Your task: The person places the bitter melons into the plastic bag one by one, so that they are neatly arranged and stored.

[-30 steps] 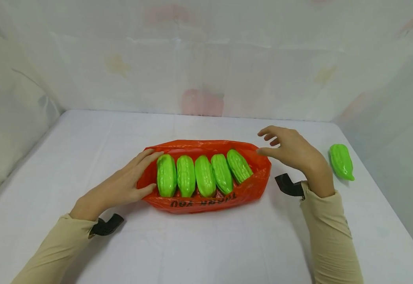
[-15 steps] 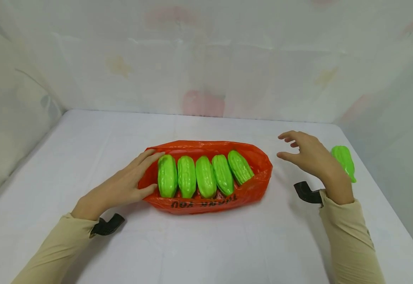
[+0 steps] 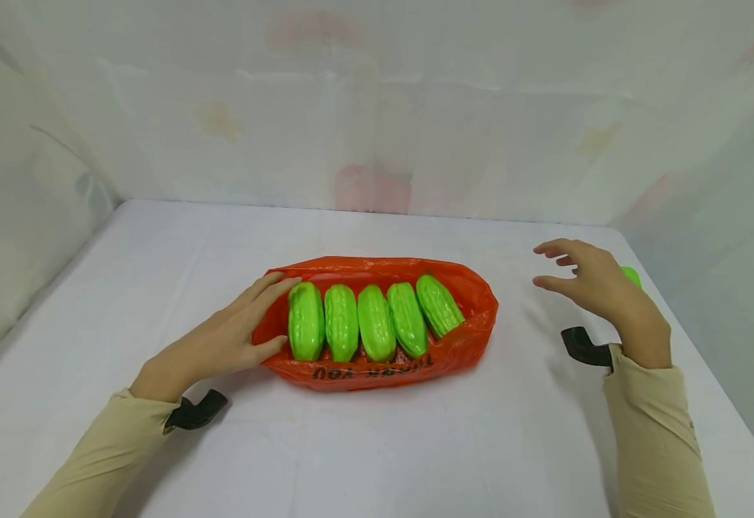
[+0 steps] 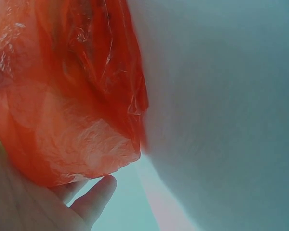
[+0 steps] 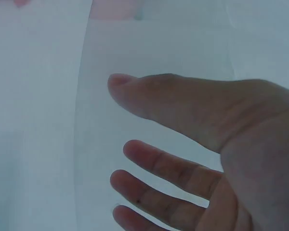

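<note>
An orange plastic bag [image 3: 461, 345] lies open in the middle of the white table [image 3: 377, 446], with several green toy bitter gourds [image 3: 375, 321] side by side inside it. My left hand [image 3: 257, 316] rests against the bag's left end, fingers straight along the rim and thumb at the front; the left wrist view shows the orange bag [image 4: 72, 96] against my palm [image 4: 19, 207]. My right hand [image 3: 568, 270] hovers open over the table to the right of the bag, holding nothing. Behind it one more green gourd [image 3: 630, 275] shows only its tip.
White cloth walls close in the table at the back [image 3: 377, 108], the left [image 3: 21, 216] and the right [image 3: 727, 237]. The table's right edge runs close to my right hand. Black wrist-camera mounts [image 3: 196, 411] sit at both cuffs.
My right hand has moved right, away from the bag's right end, and now covers most of the loose gourd. The left hand and the bag have stayed put.
</note>
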Motion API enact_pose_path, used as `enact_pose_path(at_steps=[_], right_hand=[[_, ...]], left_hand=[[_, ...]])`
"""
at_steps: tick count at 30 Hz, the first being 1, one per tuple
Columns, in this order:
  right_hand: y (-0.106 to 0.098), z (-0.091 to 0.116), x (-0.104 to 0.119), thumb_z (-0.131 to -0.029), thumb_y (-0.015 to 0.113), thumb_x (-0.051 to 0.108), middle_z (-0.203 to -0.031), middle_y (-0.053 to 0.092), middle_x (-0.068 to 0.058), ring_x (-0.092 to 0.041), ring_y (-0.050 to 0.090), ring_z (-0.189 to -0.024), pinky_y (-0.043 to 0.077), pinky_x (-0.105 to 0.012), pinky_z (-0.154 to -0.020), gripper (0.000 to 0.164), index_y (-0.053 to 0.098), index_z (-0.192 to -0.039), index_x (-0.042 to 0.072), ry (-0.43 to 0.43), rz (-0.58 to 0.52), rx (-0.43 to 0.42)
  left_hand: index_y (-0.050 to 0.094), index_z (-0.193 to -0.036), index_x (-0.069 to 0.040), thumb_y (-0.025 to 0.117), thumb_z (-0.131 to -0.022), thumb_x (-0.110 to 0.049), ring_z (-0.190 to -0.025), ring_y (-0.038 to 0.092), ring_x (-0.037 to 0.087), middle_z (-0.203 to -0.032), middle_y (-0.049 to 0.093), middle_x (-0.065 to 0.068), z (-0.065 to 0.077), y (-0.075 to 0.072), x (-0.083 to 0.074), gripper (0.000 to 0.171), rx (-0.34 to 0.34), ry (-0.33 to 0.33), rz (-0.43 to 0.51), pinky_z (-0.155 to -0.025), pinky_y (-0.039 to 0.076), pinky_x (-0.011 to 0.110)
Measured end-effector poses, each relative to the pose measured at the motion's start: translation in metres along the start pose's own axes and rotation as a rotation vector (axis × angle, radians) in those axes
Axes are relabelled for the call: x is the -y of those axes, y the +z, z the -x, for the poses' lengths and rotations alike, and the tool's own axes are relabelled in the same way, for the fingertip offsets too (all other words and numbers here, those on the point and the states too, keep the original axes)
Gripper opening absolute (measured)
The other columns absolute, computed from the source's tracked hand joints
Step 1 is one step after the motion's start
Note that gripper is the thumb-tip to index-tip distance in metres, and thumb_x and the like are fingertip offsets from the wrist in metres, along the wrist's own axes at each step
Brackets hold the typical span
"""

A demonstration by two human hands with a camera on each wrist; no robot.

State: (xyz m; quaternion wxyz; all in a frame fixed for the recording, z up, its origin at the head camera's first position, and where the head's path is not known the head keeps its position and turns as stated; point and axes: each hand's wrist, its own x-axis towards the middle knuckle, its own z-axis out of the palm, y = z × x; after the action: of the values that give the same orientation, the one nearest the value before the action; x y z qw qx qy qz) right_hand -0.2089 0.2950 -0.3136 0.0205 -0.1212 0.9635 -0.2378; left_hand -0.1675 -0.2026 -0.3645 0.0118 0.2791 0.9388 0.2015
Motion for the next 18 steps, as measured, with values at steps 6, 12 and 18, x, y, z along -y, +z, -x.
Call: enact_pose_path(at_steps=[6, 12, 18], right_hand=[[-0.002, 0.001, -0.017, -0.092, 0.069, 0.021, -0.136, 0.054, -0.026, -0.046, 0.049, -0.123, 0.042, -0.062, -0.099, 0.051, 0.052, -0.137, 0.004, 0.019, 0.004, -0.017], [-0.006, 0.005, -0.037, -0.092, 0.07, 0.025, -0.14, 0.049, -0.024, -0.046, 0.046, -0.125, 0.039, -0.062, -0.1, 0.053, 0.052, -0.138, 0.005, 0.081, -0.017, -0.03], [-0.011, 0.009, -0.055, -0.093, 0.068, 0.031, -0.141, 0.049, -0.024, -0.048, 0.046, -0.124, 0.039, -0.062, -0.096, 0.054, 0.052, -0.138, 0.006, 0.123, 0.0, -0.061]], left_hand=[[0.022, -0.157, -0.02, 0.065, -0.091, -0.019, -0.143, 0.034, 0.039, -0.161, 0.023, 0.013, 0.0, -0.001, 0.0, 0.078, 0.015, -0.021, 0.008, -0.101, 0.045, 0.064], [0.023, -0.156, -0.018, 0.065, -0.091, -0.018, -0.143, 0.034, 0.038, -0.16, 0.024, 0.012, 0.0, -0.002, 0.0, 0.077, 0.009, -0.006, 0.007, -0.102, 0.044, 0.063], [0.023, -0.156, -0.018, 0.065, -0.091, -0.018, -0.143, 0.034, 0.037, -0.16, 0.024, 0.012, 0.0, -0.001, 0.0, 0.077, 0.007, -0.005, 0.009, -0.103, 0.044, 0.063]])
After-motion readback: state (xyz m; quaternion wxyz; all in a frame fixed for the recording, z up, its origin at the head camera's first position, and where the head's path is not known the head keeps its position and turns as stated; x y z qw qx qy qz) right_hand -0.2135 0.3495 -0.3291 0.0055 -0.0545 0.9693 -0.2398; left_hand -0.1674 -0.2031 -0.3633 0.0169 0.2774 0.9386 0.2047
